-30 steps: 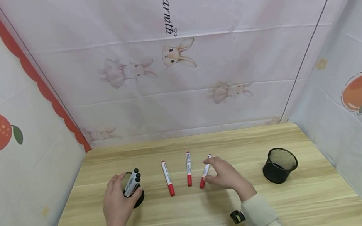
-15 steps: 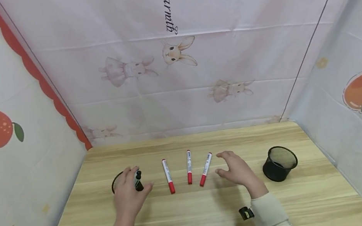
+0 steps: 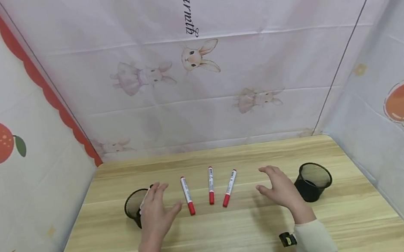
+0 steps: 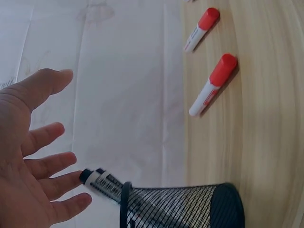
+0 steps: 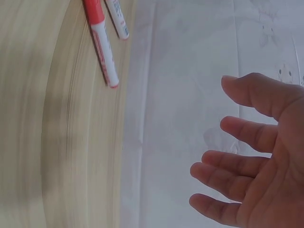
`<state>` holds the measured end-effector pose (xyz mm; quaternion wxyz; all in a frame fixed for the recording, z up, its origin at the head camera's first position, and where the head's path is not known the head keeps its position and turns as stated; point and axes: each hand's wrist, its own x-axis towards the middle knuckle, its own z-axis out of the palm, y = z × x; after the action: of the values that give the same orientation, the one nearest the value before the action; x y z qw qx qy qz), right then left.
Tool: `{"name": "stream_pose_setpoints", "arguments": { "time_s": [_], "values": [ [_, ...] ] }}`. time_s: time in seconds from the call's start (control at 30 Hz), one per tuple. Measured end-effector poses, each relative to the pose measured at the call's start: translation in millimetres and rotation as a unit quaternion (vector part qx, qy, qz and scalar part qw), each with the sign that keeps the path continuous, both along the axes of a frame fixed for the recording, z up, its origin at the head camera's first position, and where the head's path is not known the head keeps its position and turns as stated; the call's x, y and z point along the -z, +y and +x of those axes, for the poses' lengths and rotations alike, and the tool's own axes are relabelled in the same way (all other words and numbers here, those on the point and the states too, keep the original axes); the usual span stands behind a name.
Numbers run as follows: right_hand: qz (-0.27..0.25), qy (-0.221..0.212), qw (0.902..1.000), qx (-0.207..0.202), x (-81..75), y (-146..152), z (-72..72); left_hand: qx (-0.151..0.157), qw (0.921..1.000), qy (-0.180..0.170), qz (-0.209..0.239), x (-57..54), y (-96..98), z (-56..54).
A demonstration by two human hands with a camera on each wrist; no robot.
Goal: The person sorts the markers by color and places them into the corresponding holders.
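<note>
My left hand point(image 3: 155, 215) hovers with spread fingers over the right side of the left black mesh pen cup point(image 3: 132, 204), hiding part of it. In the left wrist view, black-capped markers point(image 4: 107, 184) lean out of that mesh cup point(image 4: 175, 202), close beyond the fingertips. Three red-capped markers lie apart on the table: a left one point(image 3: 187, 195), a middle one point(image 3: 211, 185) and a right one point(image 3: 229, 188). Between the right marker and the right mesh cup point(image 3: 313, 185), my right hand point(image 3: 282, 188) is held with loosely bent fingers and nothing in it.
The wooden table point(image 3: 211, 238) ends at a printed cloth backdrop point(image 3: 170, 126). Cloth side walls point(image 3: 397, 149) with fruit prints close in the left and right. Each wrist wears a small black camera point(image 3: 288, 239).
My right hand has left the right red marker and moved right toward the right cup. My left hand has let go of the left cup and shifted right.
</note>
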<state>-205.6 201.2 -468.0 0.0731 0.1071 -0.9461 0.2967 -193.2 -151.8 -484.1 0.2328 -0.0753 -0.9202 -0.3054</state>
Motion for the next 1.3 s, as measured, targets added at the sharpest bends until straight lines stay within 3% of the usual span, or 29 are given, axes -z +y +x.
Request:
{"name": "stream_pose_setpoints", "arguments": {
  "time_s": [0.27,0.5,0.7,0.87,1.07,1.2,1.3],
  "values": [
    [0.008,0.011,0.9997,0.019,-0.6,16,2.9,0.008,0.9960,0.083,-0.033,5.2,8.0,-7.0],
    [0.005,0.016,0.9992,0.037,-2.4,31,7.3,0.007,0.9958,0.076,-0.051,0.4,14.5,-9.2],
    [0.000,0.026,0.9983,0.053,-4.1,43,8.4,0.012,0.9938,0.099,-0.050,-1.0,19.7,-13.6],
    [0.006,0.021,0.9972,0.072,-3.6,52,9.7,0.019,0.9960,0.070,-0.053,-0.9,24.2,-14.3],
    [0.024,0.019,0.9923,0.120,-3.3,60,11.3,0.021,0.9970,-0.007,-0.075,1.1,30.3,-14.5],
    [0.037,0.044,0.9873,0.148,0.3,65,10.4,0.018,0.9948,-0.063,-0.078,3.2,32.6,-14.3],
    [0.033,0.064,0.9835,0.166,6.0,68,10.5,0.017,0.9937,-0.079,-0.077,5.9,33.5,-15.3]
  ]
}}
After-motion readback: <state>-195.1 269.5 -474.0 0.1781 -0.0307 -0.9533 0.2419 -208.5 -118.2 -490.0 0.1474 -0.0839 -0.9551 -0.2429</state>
